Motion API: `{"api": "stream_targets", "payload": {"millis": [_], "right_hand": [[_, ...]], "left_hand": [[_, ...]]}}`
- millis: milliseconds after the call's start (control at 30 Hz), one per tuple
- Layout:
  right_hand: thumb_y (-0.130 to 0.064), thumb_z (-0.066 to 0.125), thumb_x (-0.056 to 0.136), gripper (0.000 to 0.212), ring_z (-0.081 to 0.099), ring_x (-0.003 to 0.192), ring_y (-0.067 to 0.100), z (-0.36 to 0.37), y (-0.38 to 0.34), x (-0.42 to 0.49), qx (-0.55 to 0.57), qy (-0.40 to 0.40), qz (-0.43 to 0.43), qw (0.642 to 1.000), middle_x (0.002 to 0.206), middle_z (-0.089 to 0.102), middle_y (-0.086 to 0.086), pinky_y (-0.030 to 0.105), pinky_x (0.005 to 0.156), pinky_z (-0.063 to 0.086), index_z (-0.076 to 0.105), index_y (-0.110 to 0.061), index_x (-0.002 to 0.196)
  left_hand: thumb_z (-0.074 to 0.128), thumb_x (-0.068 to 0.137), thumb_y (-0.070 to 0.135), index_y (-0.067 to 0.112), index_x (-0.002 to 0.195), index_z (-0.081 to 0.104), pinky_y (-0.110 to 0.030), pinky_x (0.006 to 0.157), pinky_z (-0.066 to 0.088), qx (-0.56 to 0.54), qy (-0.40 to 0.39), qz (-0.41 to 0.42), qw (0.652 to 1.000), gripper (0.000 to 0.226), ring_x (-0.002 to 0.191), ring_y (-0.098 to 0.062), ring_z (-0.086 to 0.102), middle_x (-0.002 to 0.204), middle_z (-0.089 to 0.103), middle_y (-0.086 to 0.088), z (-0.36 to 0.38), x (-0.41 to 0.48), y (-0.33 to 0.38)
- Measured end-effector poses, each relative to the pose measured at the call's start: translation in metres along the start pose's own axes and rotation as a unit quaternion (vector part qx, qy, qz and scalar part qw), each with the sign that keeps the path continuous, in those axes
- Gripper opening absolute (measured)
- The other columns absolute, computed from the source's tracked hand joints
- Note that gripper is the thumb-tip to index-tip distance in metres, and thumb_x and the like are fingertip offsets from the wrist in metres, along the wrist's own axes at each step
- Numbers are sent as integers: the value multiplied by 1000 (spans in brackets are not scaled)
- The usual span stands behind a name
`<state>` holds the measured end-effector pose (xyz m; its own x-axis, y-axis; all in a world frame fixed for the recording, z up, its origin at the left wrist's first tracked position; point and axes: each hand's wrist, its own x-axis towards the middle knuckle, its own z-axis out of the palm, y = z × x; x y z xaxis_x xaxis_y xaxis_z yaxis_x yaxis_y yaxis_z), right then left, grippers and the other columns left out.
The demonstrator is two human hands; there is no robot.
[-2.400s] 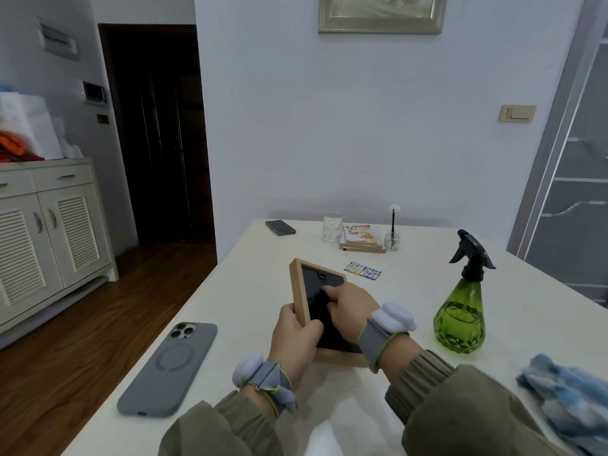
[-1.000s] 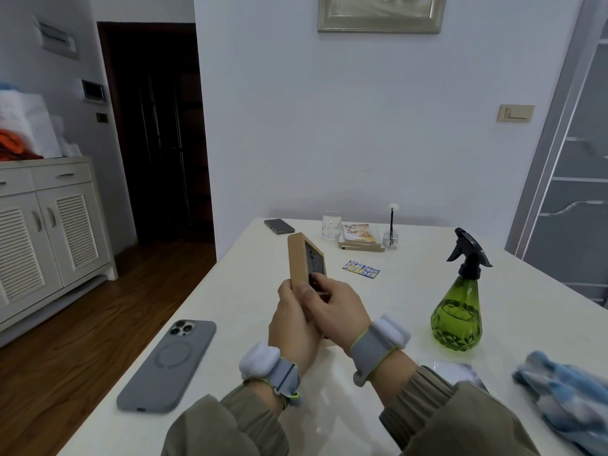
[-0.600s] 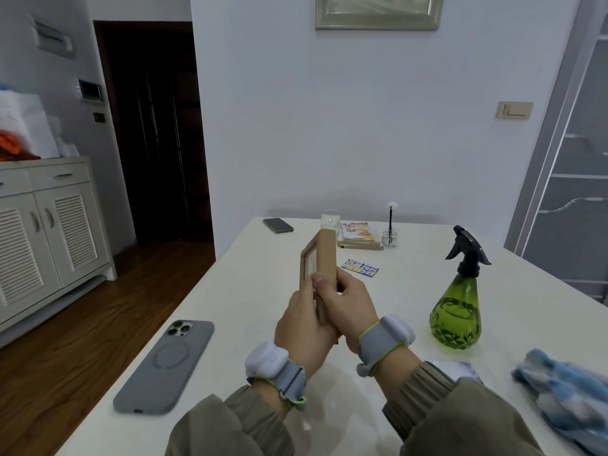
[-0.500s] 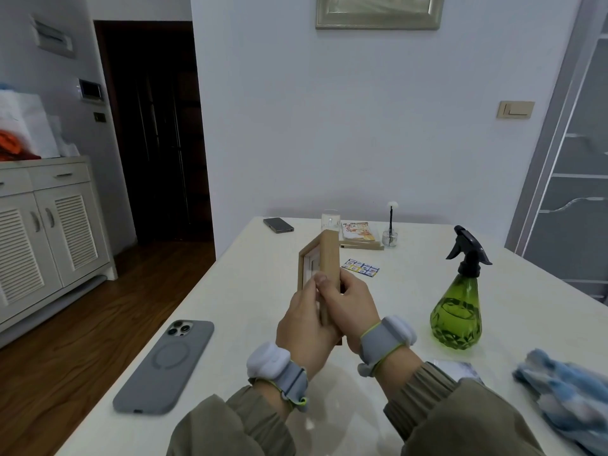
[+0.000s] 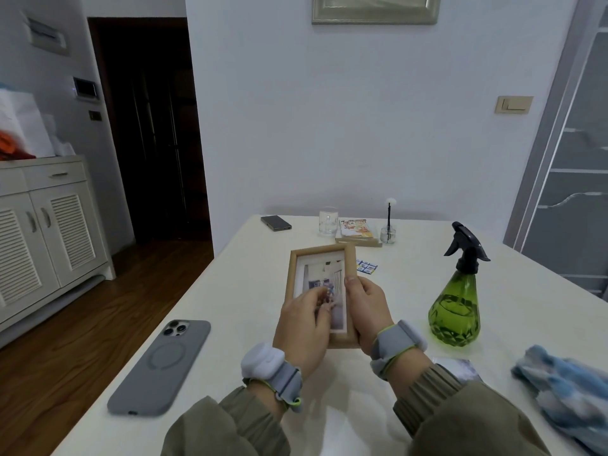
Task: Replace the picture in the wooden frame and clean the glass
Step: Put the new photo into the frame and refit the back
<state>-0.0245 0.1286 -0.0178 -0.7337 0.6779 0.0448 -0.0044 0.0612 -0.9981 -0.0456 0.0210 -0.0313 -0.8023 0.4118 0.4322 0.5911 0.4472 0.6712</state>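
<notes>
Head view looks down at a big white table by a pale wall. Both hands hold the wooden frame up over the table, front side showing. The left hand grips its left edge, fingers on the glass. The right hand grips the right edge. A picture sits inside. A green spray bottle stands to the right, and a blue cloth lies at the near right. A grey phone lies on the left. A white cabinet stands on a brown wood floor beside a dark doorway.
</notes>
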Motion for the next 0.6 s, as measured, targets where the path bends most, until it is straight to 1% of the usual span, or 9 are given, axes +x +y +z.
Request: {"api": "stream_targets", "payload": {"millis": [67,167,233,300,367,433,467,533,600], "right_hand": [[-26,42,96,34,68,94,41,-4,-1,-1,12,-17,27,999,100,71,25,54,87,55,66,-3,93],[-26,39,99,42,68,89,41,-13,-4,-1,25,-42,46,998,107,65,35,51,84,56,60,9,105],[-27,37,100,45,65,80,35,-19,-6,2,34,-57,55,996,110,62,37,40,73,57,56,12,111],[-28,38,99,47,59,77,31,-24,-7,3,36,-57,56,996,112,60,39,34,68,53,53,15,113],[-28,39,98,48,57,73,29,-29,-5,10,38,-52,53,997,102,60,42,32,66,50,50,16,112],[-27,38,99,44,63,61,24,-34,-4,15,30,-57,52,997,81,67,24,24,56,53,58,12,106],[-27,37,100,42,64,56,21,-37,-3,18,30,-63,52,996,76,69,16,22,52,53,61,7,103],[-27,37,100,38,67,54,17,-41,-1,23,31,-71,52,996,73,70,10,21,50,53,65,-1,98],[-28,36,100,36,68,56,16,-46,3,29,22,-74,54,996,74,72,8,19,48,52,66,-8,95]], "left_hand": [[44,97,19,22,127,58,-22,93,40,-4,15,-6,1000,33,115,-19,52,124,63,0,0,2,-3],[47,96,16,24,123,59,-20,92,43,-10,59,-5,998,31,118,-17,51,122,60,1,3,4,-13],[49,95,15,25,130,51,-25,103,40,-24,85,-8,996,36,130,-18,42,138,50,2,5,8,-20],[48,95,18,24,138,41,-34,111,38,-70,79,-36,994,44,135,-20,39,147,41,3,7,12,-25],[44,98,27,24,142,33,-41,102,49,-159,52,-93,982,46,125,-23,52,142,48,-2,10,16,-26],[38,99,35,23,140,34,-36,90,54,-224,13,-161,961,42,110,-21,61,130,57,-4,13,18,-22],[36,100,37,22,136,38,-30,83,54,-246,0,-185,951,40,103,-18,62,125,59,-3,16,20,-20],[36,100,39,20,128,47,-24,73,50,-276,-9,-205,939,36,95,-12,62,117,62,-2,20,22,-19],[38,99,37,17,124,50,-25,74,50,-284,-12,-210,935,34,95,-13,62,114,63,-4,25,25,-16]]}}
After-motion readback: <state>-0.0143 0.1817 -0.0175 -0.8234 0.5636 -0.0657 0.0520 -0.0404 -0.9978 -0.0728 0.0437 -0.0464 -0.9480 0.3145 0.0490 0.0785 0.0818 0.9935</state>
